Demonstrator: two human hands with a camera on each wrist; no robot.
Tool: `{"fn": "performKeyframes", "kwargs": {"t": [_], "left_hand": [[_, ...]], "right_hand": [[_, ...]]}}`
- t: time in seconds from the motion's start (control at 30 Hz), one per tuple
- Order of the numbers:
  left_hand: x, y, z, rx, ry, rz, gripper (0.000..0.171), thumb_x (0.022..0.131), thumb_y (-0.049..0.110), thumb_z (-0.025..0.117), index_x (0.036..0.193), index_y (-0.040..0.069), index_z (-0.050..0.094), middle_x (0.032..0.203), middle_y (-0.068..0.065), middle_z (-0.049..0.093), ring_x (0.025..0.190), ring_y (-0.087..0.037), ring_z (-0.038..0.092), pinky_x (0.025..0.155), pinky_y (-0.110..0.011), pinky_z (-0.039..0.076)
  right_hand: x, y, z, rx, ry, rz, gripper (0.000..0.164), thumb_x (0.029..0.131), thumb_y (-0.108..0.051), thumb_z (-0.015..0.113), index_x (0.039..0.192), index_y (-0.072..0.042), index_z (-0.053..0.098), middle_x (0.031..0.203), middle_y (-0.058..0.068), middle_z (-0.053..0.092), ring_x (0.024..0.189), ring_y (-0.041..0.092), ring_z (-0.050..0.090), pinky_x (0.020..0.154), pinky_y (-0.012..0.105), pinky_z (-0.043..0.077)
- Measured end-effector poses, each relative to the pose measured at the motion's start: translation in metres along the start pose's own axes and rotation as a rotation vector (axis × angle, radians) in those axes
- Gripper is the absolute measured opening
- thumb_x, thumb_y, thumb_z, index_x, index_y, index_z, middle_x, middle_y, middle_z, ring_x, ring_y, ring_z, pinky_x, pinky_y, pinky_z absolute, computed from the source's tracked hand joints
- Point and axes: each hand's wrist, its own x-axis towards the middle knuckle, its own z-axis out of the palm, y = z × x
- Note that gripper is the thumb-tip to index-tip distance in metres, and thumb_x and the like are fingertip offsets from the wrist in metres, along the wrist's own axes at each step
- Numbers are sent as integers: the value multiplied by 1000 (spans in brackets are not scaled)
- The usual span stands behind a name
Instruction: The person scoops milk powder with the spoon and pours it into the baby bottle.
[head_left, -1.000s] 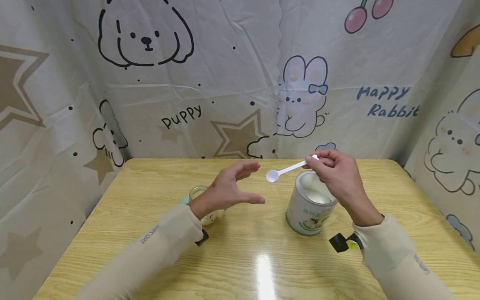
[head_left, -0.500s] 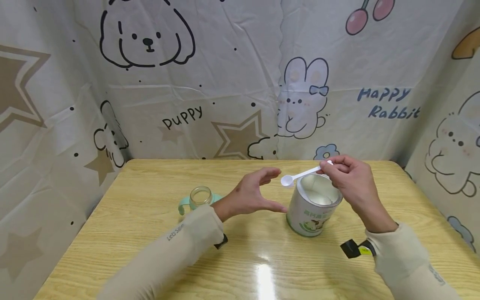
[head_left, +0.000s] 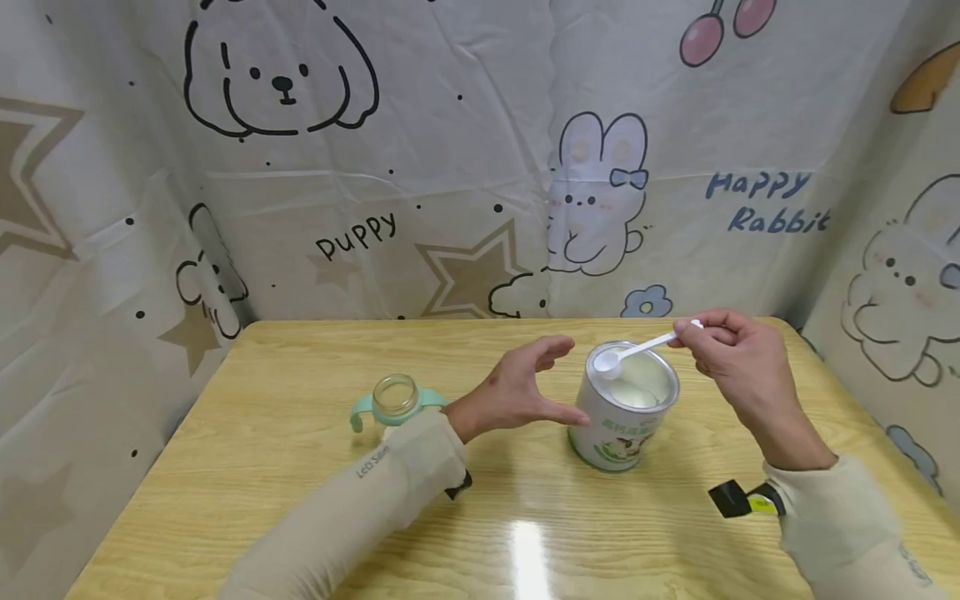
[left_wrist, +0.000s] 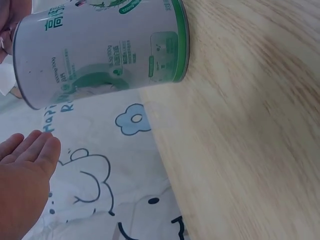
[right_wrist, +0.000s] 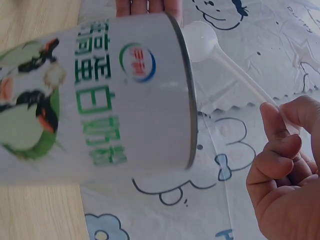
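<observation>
An open can of milk powder with a green base stands right of the table's middle, pale powder showing inside. My right hand pinches the handle end of a white measuring spoon, whose bowl hangs over the can's mouth. In the right wrist view the spoon slants from the fingertips to beside the can's rim. My left hand is spread at the can's left side, thumb near its wall and fingers wide apart from the thumb. The left wrist view shows the can beyond those straight fingers.
A glass bottle with mint-green handles and no lid stands left of the can, partly hidden behind my left forearm. A printed cloth hangs around the wooden table at the back and sides.
My left hand has moved right from near the bottle to the can. My right hand has shifted right, bringing the spoon's bowl over the can's opening.
</observation>
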Motion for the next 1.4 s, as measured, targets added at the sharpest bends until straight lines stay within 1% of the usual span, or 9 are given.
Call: {"fn": "performKeyframes", "kwargs": {"t": [0.27, 0.4, 0.5, 0.6, 0.8, 1.0, 1.13, 1.27, 1.4], "left_hand": [[11, -2, 15, 18, -8, 15, 99, 70, 18, 94, 149, 0, 38, 151, -17, 44, 138, -25, 43, 112, -24, 37], [16, -3, 23, -6, -17, 49, 95, 70, 19, 94, 147, 3, 41, 145, -11, 50, 135, -17, 46, 113, -27, 36], [19, -4, 28, -35, -25, 84, 91, 70, 19, 94, 144, 4, 44, 139, -8, 54, 131, -12, 49, 113, -29, 37], [22, -5, 32, -63, -30, 105, 88, 70, 18, 94, 141, 3, 45, 136, -11, 56, 128, -14, 52, 113, -29, 37], [24, -7, 41, -114, -12, 68, 89, 70, 17, 94, 141, 3, 43, 135, -12, 56, 127, -17, 54, 109, -26, 40], [26, -9, 47, -104, 27, 47, 88, 70, 18, 94, 141, 6, 44, 133, -10, 58, 123, -20, 57, 104, -24, 44], [26, -10, 49, -95, 45, 36, 86, 71, 19, 93, 141, 7, 45, 134, -10, 58, 123, -21, 57, 102, -23, 46], [27, -11, 50, -85, 57, 33, 87, 71, 19, 93, 142, 6, 44, 134, -9, 58, 122, -21, 57, 101, -23, 46], [26, -11, 51, -80, 67, 25, 90, 70, 19, 94, 143, 7, 44, 133, -8, 58, 120, -19, 58, 99, -22, 47]], "right_hand": [[-2, 10, -9, -65, 20, -6, 26, 98, -27, 66, 105, -3, 61, 78, -20, 69, 64, 9, 49, 53, 20, 42], [-3, 14, -11, -155, 44, -36, 30, 98, -28, 67, 105, 1, 63, 76, -21, 69, 68, 9, 48, 55, 22, 39], [-4, 14, -11, -228, 59, -67, 32, 97, -29, 68, 103, 2, 66, 76, -19, 69, 71, 8, 51, 55, 25, 36], [-4, 14, -10, -289, 56, -94, 32, 96, -31, 69, 101, 1, 68, 77, -11, 72, 69, 8, 52, 52, 27, 34], [-5, 9, -6, -390, 36, -108, 32, 95, -31, 71, 99, 1, 67, 84, 10, 74, 64, 10, 52, 48, 25, 38], [-4, 3, 2, -463, -5, -115, 26, 91, -25, 75, 90, -1, 67, 76, 7, 70, 63, 17, 55, 46, 25, 44], [-3, 1, 7, -528, -57, -164, 22, 89, -20, 75, 87, 0, 67, 76, 9, 70, 66, 20, 58, 51, 28, 46], [-3, -1, 9, -577, -97, -197, 19, 88, -17, 76, 86, 0, 67, 74, 8, 67, 64, 20, 57, 52, 29, 45], [-3, -5, 15, -592, -127, -190, 18, 88, -15, 76, 86, 1, 67, 74, 8, 67, 62, 19, 55, 50, 29, 44]]}}
